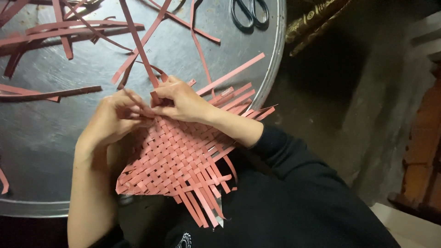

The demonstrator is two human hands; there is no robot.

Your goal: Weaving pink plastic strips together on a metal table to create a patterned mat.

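Left hand (115,120) and right hand (181,102) pinch one pink strip (140,50) | frame centre, over woven mat (177,158) | keep strip flat, tuck snug.

A round grey metal tray (46,183) is seen filling the left, with loose reddish strips (69,30) scattered at eleven o'clock. Dark-handled scissors (250,13) are spotted at one o'clock on its rim. A reddish wooden piece (420,151) is glimpsed at three o'clock.
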